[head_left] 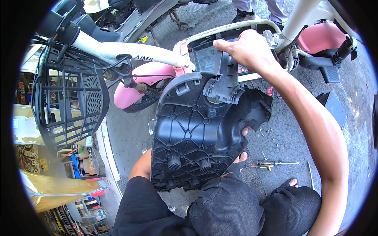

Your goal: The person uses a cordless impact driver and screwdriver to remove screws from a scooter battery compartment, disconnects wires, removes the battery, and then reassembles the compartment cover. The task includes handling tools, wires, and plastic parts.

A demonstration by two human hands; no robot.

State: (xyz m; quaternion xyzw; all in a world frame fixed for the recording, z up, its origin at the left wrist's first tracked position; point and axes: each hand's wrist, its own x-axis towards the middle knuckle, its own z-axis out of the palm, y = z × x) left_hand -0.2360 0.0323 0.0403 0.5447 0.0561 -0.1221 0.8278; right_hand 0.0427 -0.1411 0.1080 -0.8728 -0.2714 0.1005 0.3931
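Note:
A large black plastic panel (185, 133) with ribs and round pegs is tilted up in front of me, over my knees. My left forearm passes behind it. Most of my left hand (245, 131) is hidden there; one fingertip shows curled over the panel's right edge. My right hand (248, 51) reaches across and pinches the upper end of a narrow dark grey plastic bracket (226, 76), thumb to the left. The bracket's lower end rests against or just over the panel's top, near a round opening.
Beyond stands a stripped white electric scooter frame (138, 55) with a pink front fender (132, 88) and a black basket (75, 102). Screwdrivers (271, 162) and loose screws lie on the patterned floor at right. Shelves of parts stand at left. Another person's legs (275, 10) are at the back.

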